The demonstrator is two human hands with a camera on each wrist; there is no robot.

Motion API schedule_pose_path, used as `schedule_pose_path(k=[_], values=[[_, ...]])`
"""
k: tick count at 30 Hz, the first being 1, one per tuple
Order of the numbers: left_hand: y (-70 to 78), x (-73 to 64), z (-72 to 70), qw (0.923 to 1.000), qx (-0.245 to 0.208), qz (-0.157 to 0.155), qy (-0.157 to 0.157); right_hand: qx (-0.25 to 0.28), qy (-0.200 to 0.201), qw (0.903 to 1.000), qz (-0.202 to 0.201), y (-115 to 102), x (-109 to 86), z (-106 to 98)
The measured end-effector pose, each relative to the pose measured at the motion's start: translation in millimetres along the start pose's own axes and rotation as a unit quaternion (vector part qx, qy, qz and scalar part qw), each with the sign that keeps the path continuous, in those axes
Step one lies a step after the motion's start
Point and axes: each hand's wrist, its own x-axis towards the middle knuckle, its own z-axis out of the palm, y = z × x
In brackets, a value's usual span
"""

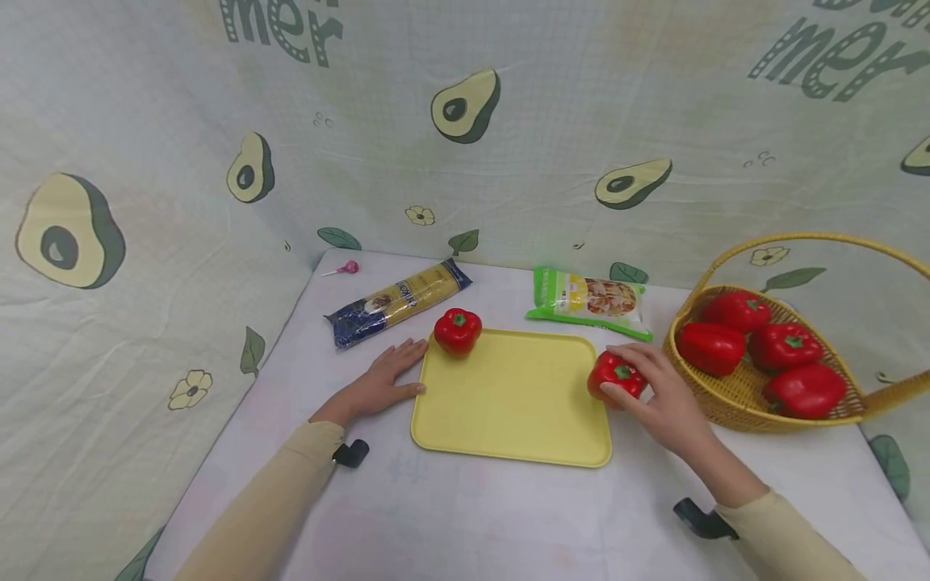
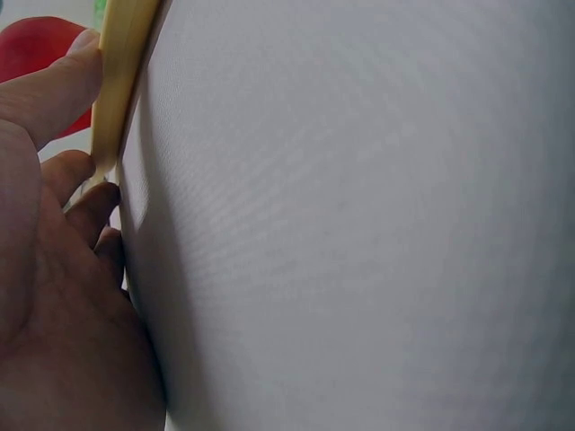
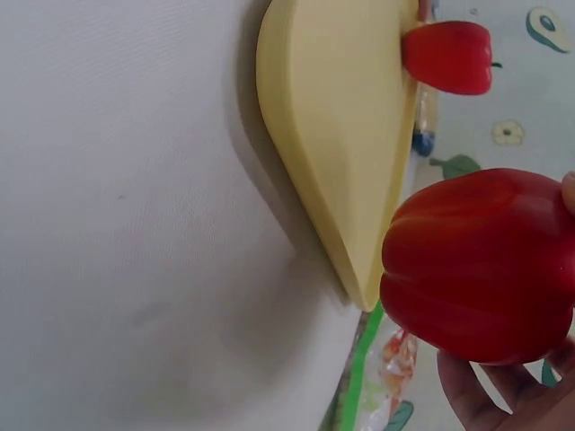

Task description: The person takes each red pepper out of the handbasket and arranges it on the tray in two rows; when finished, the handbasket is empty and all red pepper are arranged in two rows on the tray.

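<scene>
My right hand [image 1: 664, 403] grips a red bell pepper [image 1: 616, 378] at the right edge of the yellow tray [image 1: 512, 403]. In the right wrist view that pepper [image 3: 481, 265] looks held above the surface, with fingers beneath it. A second red bell pepper [image 1: 458, 331] sits at the tray's back left corner. My left hand [image 1: 378, 383] lies flat beside the tray's left edge, fingers spread. In the left wrist view its thumb [image 2: 63, 90] touches the tray's rim [image 2: 126, 72].
A wicker basket [image 1: 734, 411] with several red bell peppers stands at the right. Behind the tray lie a blue-and-gold pasta packet [image 1: 400, 303] and a green snack bag [image 1: 592, 300]. A pink lollipop [image 1: 351, 267] is at the back left. Patterned cloth [image 1: 538, 161] hangs behind.
</scene>
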Motion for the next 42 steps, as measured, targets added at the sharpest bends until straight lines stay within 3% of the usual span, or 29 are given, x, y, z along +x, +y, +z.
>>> schedule_pose_path(k=[24, 27, 42], values=[[0.6, 1.8, 0.2, 0.9999, -0.001, 0.015, 0.005, 0.041, -0.045, 0.9981, 0.009, -14, 26.4, 31], [0.0, -0.5, -2.2, 1.0000, -0.002, 0.002, 0.003, 0.046, -0.053, 0.9975, 0.001, -19, 31.1, 35], [-5.2, 1.6, 0.4, 0.9999, -0.002, 0.010, -0.002, 0.045, -0.039, 0.9980, -0.023, -26, 52.6, 54]])
